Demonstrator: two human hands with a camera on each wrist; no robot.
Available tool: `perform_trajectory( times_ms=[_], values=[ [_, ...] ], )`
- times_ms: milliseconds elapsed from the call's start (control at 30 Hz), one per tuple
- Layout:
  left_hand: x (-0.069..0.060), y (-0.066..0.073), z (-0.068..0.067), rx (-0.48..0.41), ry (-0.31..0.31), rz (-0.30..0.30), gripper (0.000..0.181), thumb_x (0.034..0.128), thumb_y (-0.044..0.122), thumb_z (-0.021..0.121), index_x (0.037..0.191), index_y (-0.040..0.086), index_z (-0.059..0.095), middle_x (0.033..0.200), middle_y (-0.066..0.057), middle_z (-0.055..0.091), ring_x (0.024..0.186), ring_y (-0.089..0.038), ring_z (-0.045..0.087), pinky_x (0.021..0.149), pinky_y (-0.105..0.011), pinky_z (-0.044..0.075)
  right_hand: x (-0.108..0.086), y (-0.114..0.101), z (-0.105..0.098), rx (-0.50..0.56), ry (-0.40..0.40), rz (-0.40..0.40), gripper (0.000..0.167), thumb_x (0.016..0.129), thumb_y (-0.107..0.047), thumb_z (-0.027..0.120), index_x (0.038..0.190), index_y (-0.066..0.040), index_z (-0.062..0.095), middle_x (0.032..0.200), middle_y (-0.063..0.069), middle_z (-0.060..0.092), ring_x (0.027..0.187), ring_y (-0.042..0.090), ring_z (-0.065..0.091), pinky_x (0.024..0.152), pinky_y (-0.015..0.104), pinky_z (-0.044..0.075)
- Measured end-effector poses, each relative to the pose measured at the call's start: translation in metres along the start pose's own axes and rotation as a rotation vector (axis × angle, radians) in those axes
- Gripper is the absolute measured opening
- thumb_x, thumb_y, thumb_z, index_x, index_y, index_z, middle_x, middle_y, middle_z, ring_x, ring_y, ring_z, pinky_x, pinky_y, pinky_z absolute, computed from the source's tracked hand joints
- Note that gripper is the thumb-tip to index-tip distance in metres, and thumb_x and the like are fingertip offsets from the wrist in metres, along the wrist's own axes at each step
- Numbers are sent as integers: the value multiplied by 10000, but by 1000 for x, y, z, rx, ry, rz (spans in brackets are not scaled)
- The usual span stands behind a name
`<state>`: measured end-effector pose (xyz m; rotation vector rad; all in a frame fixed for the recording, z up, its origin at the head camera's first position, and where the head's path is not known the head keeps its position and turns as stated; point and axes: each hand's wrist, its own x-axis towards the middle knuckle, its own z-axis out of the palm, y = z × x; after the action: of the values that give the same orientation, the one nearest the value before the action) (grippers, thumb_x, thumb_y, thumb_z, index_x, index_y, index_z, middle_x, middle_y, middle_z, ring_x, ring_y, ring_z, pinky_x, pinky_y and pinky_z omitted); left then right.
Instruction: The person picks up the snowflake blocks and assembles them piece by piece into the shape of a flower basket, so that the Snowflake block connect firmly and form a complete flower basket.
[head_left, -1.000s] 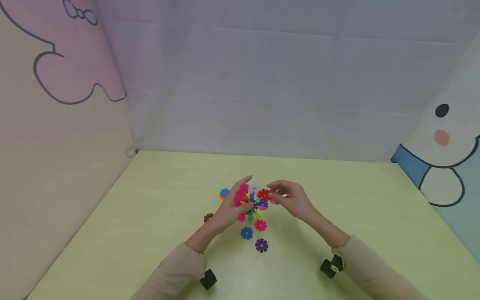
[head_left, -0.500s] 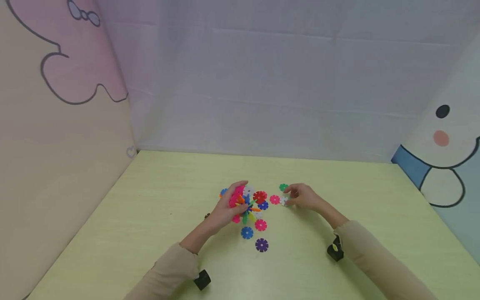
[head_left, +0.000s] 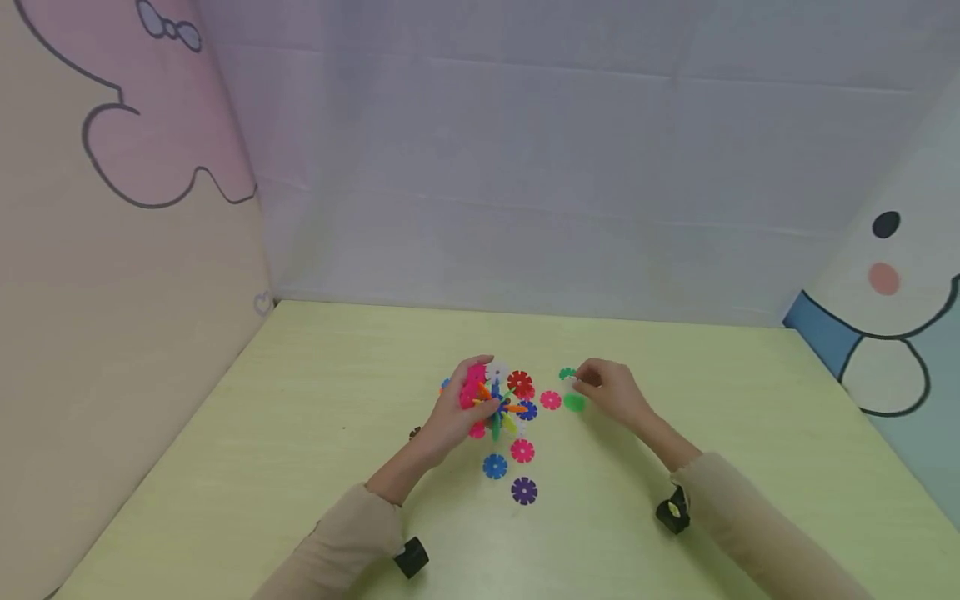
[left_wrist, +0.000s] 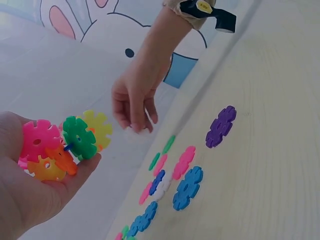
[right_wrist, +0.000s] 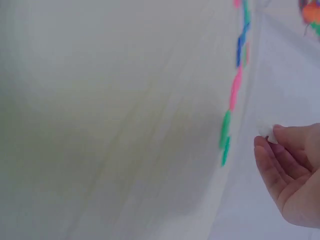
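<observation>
We work over a big, smooth table (head_left: 697,358), pale yellow like light wood. Our left hand (head_left: 450,422) holds a spiky ball up above it, thumb and fingers clamped on the ball (left_wrist: 62,152). Our right hand (head_left: 615,393) is up too, to the right of the ball, thumb and fingers pinched together on a small white piece (right_wrist: 266,132). We seem to be at the picking step, getting another piece for the ball. We think the next move calls for bringing the white piece across, lining up notches, and pushing gently while the left hand stays steady.

The ball is flat flower shapes poked into each other, pink, green, yellow and orange. They look like hard, shiny plastic. Loose ones lie flat: a purple flower (head_left: 517,490), a blue flower (head_left: 489,467), and a green flower (head_left: 573,403) near our right fingertips. Fingers hide most of the white piece. Smallest are the notches round the petals.
</observation>
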<state>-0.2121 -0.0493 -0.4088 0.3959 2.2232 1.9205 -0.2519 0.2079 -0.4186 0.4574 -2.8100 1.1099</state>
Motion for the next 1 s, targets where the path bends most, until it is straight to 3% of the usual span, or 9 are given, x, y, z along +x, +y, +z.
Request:
perform_trajectory(
  times_ms=[167,267,400,567,867,1000],
  values=[
    [4,1,3,-34,66,5,563,878,78,575,1358,242,330,1371,-127,357,1214,-275,401,911,-391,455,-14,-35,6,338,22,34,202,840,-27,619,1008,81,589,832,158,634,759,341,636,636,377,548],
    [5,2,5,-52,84,15,562,880,65,571,1365,212,329,1359,-133,375,1201,-269,417,917,-382,451,-21,-53,11,441,24,68,221,844,-30,612,1034,78,581,846,166,621,769,356,640,636,343,551],
    [2,11,8,-60,91,13,558,881,42,561,1371,169,325,1372,-140,361,1217,-274,397,942,-393,430,-25,-64,15,472,68,110,199,849,-36,609,1025,55,593,862,163,618,780,354,643,628,271,547],
    [-5,25,12,-46,100,21,533,883,17,543,1358,138,333,1377,-145,343,1215,-300,383,934,-410,435,-26,-66,19,492,109,153,185,848,-31,609,1018,44,602,869,169,619,766,323,648,622,262,545],
    [3,3,17,-39,105,42,571,891,115,569,1380,228,297,1412,-101,299,1176,-255,412,908,-386,454,-28,-72,26,599,171,210,191,842,-16,612,1013,62,573,894,195,603,754,229,661,633,268,546],
    [1,2,16,-44,61,42,596,895,140,566,1391,238,251,1366,-89,328,985,-228,537,824,-344,498,-30,-74,27,606,198,184,183,838,-4,614,1004,63,575,891,198,603,727,195,661,639,257,543]
  ],
)
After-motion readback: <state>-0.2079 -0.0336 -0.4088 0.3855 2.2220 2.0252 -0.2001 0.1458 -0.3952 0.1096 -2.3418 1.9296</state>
